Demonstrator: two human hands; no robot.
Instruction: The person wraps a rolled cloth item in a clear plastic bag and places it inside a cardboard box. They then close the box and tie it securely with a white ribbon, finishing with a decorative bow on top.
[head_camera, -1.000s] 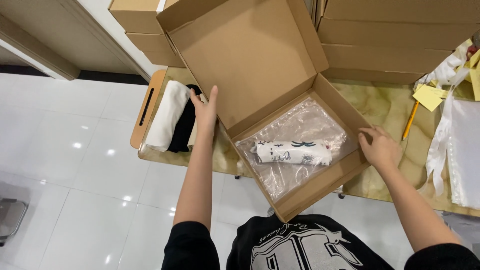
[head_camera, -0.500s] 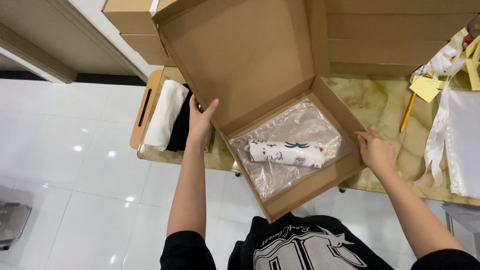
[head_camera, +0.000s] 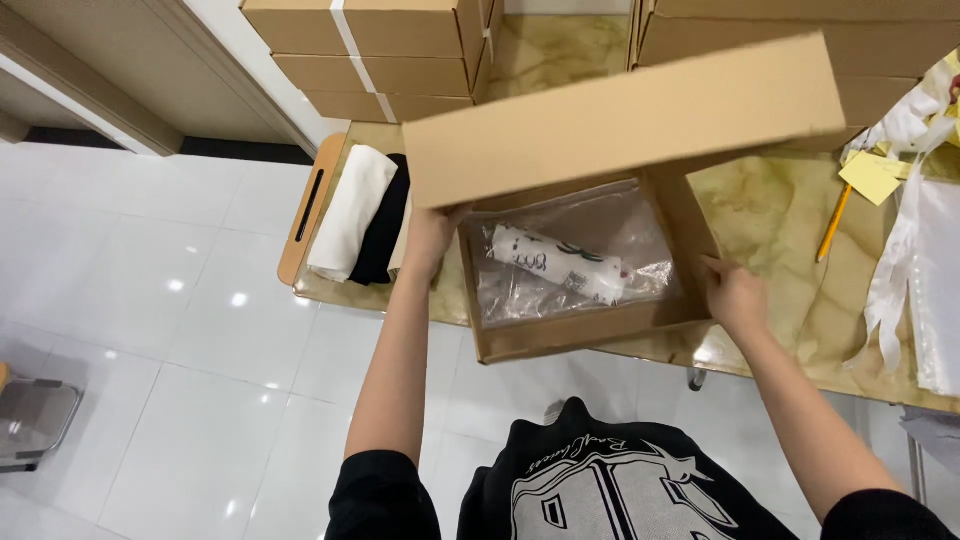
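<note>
A: Where is the cardboard box (head_camera: 590, 335)?
B: On the marble table (head_camera: 770, 215), lid half lowered over a bagged white roll (head_camera: 555, 265).
A: The hands?
B: Left hand (head_camera: 432, 235) grips the lid's corner; right hand (head_camera: 733, 295) presses the box's side, fingers loose.
A: Nearby?
B: Folded white and black cloths (head_camera: 362, 220), stacked boxes (head_camera: 370, 50), a pencil (head_camera: 833, 222).

box (head_camera: 585, 335): matt brown cardboard | bag (head_camera: 620, 225): clear glossy crinkled plastic | rolled cloth (head_camera: 555, 262): soft white printed fabric | desk (head_camera: 770, 215): polished marble-look stone | floor (head_camera: 170, 330): glossy white tile
</note>
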